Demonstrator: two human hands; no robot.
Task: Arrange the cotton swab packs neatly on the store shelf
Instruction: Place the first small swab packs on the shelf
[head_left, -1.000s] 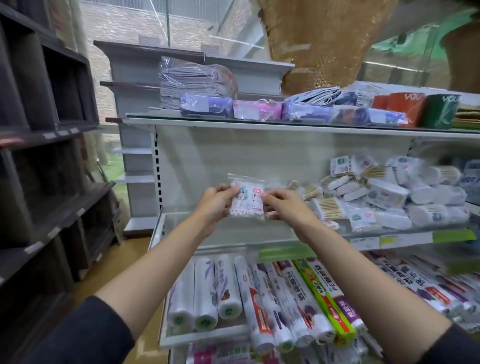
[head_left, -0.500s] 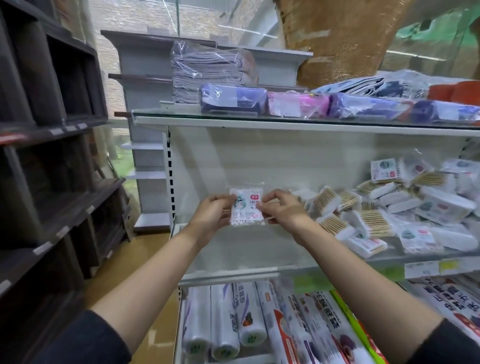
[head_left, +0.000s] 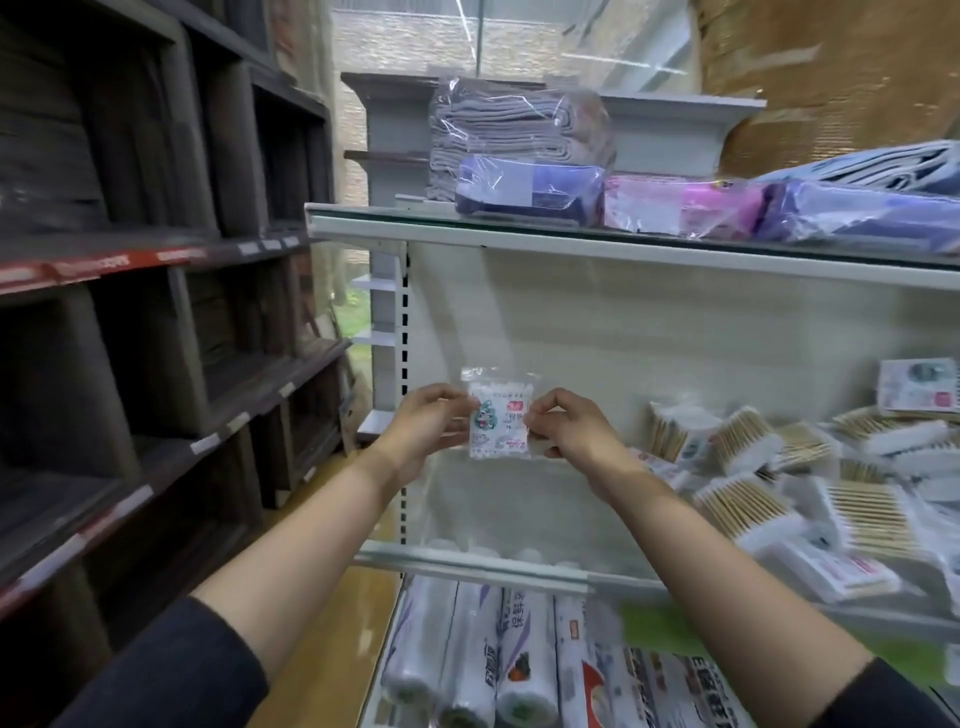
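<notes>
A small clear pack of white cotton swabs (head_left: 498, 415) stands upright above the left end of the white middle shelf (head_left: 467, 564). My left hand (head_left: 428, 423) pinches its left edge and my right hand (head_left: 566, 426) pinches its right edge. The pack's lower edge is at or just above the shelf surface; I cannot tell whether it touches. To the right lies a loose heap of cotton swab packs (head_left: 810, 478), many with wooden sticks, tumbled over each other.
The top shelf (head_left: 571, 244) carries wrapped purple and pink bundles (head_left: 530, 189) and folded grey cloths. Rolls of plastic bags (head_left: 467, 654) lie on the shelf below. Dark wooden shelving (head_left: 156, 312) stands on the left across a narrow aisle.
Both hands have carried the pack leftward and down toward the bare left end of the middle shelf. The view has swung left, so the heap now sits at the right edge.
</notes>
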